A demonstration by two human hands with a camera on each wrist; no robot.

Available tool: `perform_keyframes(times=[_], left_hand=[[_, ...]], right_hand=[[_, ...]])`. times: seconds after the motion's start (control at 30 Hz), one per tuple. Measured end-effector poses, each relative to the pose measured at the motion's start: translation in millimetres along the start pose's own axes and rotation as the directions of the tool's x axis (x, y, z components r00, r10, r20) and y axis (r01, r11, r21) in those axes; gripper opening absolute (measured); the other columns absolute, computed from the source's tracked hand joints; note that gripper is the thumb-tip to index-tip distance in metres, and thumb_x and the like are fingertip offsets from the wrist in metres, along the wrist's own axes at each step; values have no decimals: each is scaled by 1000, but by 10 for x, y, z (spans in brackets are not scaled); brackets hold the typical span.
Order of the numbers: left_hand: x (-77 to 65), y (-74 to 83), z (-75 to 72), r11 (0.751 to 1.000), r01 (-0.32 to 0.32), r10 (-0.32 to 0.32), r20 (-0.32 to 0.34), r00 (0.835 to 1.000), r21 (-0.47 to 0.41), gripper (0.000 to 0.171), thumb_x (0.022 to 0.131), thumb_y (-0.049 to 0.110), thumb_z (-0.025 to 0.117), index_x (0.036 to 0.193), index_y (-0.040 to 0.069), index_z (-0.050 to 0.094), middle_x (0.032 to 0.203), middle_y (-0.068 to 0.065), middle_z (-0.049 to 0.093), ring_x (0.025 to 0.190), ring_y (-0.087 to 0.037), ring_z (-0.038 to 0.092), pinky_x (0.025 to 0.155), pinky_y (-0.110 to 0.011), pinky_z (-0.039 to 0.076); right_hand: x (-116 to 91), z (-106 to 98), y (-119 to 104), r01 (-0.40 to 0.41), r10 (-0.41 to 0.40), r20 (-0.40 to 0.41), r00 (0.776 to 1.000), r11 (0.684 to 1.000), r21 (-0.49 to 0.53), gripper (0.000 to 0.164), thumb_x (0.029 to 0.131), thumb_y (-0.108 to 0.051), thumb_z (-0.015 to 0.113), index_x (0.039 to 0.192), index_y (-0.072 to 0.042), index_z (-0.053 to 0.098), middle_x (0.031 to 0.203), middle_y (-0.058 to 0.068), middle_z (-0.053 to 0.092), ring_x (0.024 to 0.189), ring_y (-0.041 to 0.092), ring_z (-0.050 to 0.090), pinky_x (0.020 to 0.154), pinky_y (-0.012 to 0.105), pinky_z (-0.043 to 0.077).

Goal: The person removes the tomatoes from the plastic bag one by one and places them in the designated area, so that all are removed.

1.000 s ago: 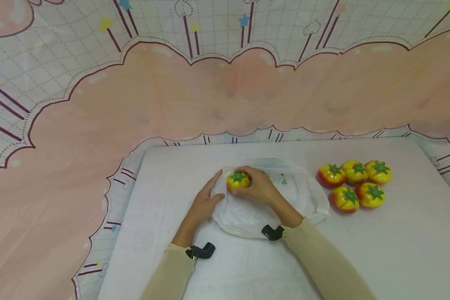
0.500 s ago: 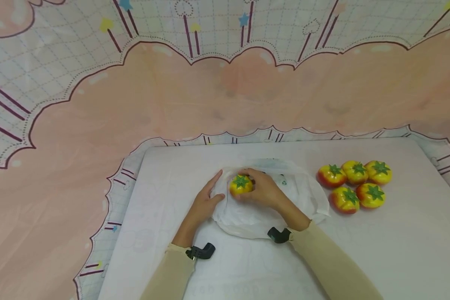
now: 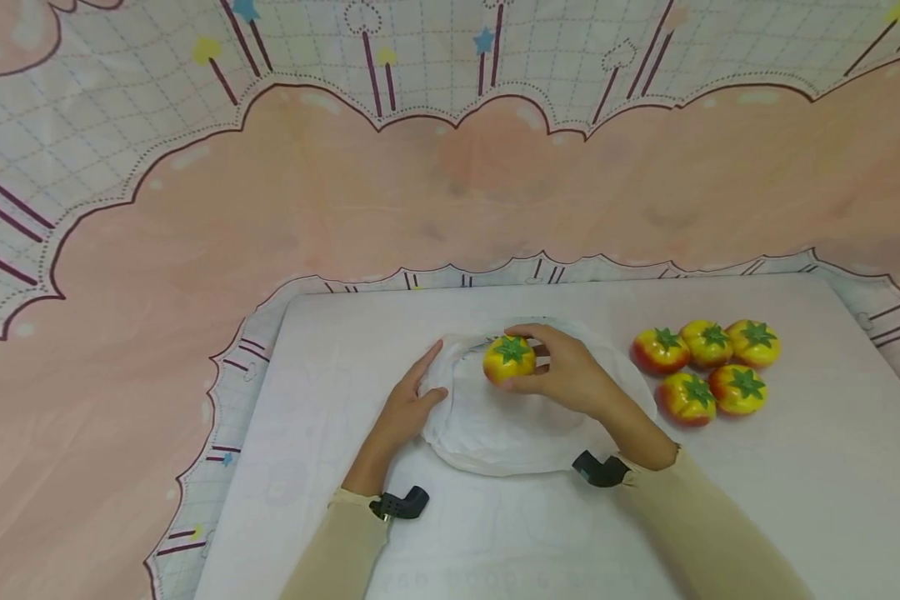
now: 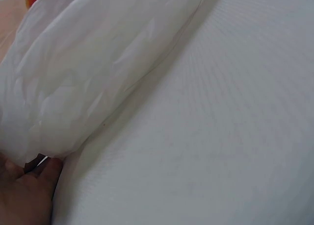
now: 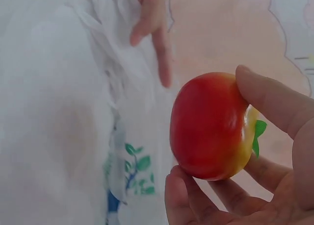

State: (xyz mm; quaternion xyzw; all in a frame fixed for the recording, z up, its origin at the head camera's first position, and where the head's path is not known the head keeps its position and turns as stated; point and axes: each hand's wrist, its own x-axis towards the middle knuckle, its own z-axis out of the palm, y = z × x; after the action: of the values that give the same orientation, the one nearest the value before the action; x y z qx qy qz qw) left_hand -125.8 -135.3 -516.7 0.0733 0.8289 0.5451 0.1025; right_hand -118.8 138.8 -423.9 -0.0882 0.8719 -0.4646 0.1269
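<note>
Over a white plastic bag (image 3: 487, 433), my right hand (image 3: 570, 371) holds a glossy red-and-yellow tomato (image 3: 509, 360), its green leafy top facing up in the head view. The right wrist view shows the thumb on one side of the tomato (image 5: 211, 127) and fingertips on the other, with its red underside exposed. My left hand (image 3: 405, 408) lies at the bag's left edge, thumb and index finger spread apart. In the left wrist view, that hand (image 4: 24, 195) touches the bag's rim (image 4: 83, 132); part of it is hidden by the bag.
Several matching tomatoes (image 3: 696, 400) sit in two rows to the right of the bag. All this rests on a white table (image 3: 330, 333), with a patterned cloth (image 3: 345, 192) behind it and along its left side.
My right hand has moved to the right with the tomato, from the bag's left part toward its middle. The bag's right side has shifted shape. The left hand has stayed put.
</note>
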Motion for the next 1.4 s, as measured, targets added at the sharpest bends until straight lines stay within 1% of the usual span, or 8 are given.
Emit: perform_keyframes(times=[0.2,0.33,0.6,0.77,0.87,1.0,1.17,1.4], left_hand=[[7,-16,-1,1000,-1,1,9,1000,-4,72,97,16,59,152,56,33,166,18,27,158,-15,20,130,-48,17],[8,-27,2,1000,-2,2,8,1000,-12,72,98,16,60,152,56,34,166,19,27,158,-14,19,130,-48,17],[-3,-24,-1,1000,-5,5,6,1000,-10,73,97,15,59,152,55,34,166,18,28,158,-13,20,130,-48,17],[0,-40,-1,1000,-24,24,8,1000,-18,73,98,13,59,153,53,34,166,18,28,158,-12,19,130,-47,16],[1,-40,-1,999,-31,31,10,999,-21,73,98,13,59,153,52,34,166,18,28,158,-12,19,130,-47,16],[-2,-35,2,1000,-25,26,14,1000,-16,72,98,14,59,153,53,33,166,19,27,158,-12,19,130,-47,16],[-4,-29,4,1000,-16,16,16,1000,-5,72,99,14,58,153,53,33,166,19,27,158,-12,18,130,-47,15],[-6,-13,9,1000,-16,16,13,1000,11,71,99,16,57,154,54,31,167,17,26,158,-13,18,130,-47,15]], right_hand=[[-190,-380,53,-47,48,-40,998,999,16,79,79,-49,85,147,-28,50,151,6,51,132,36,57,97,47,59],[-349,-658,68,-104,106,-86,991,994,33,84,79,-55,82,152,-33,45,157,6,45,134,38,55,100,51,57],[-624,-1188,150,-220,208,-214,955,975,-36,93,83,-59,76,160,-39,28,161,19,37,138,50,46,92,61,57],[-763,-1472,271,-260,235,-273,933,964,-56,93,82,-66,71,160,-46,25,165,18,31,144,52,36,99,71,48],[-834,-1595,376,-280,253,-309,917,959,-48,91,83,-66,71,159,-49,24,165,19,29,145,54,32,100,76,41],[-922,-1711,531,-319,284,-365,886,947,-38,93,84,-64,70,161,-47,21,166,23,24,146,56,27,96,80,40],[-1028,-1819,691,-361,312,-424,850,932,-38,90,87,-65,66,161,-48,19,171,19,13,150,57,19,95,85,33],[-1123,-1912,933,-368,291,-469,834,926,-79,84,93,-58,64,163,-41,20,171,19,13,142,58,28,96,84,35]])
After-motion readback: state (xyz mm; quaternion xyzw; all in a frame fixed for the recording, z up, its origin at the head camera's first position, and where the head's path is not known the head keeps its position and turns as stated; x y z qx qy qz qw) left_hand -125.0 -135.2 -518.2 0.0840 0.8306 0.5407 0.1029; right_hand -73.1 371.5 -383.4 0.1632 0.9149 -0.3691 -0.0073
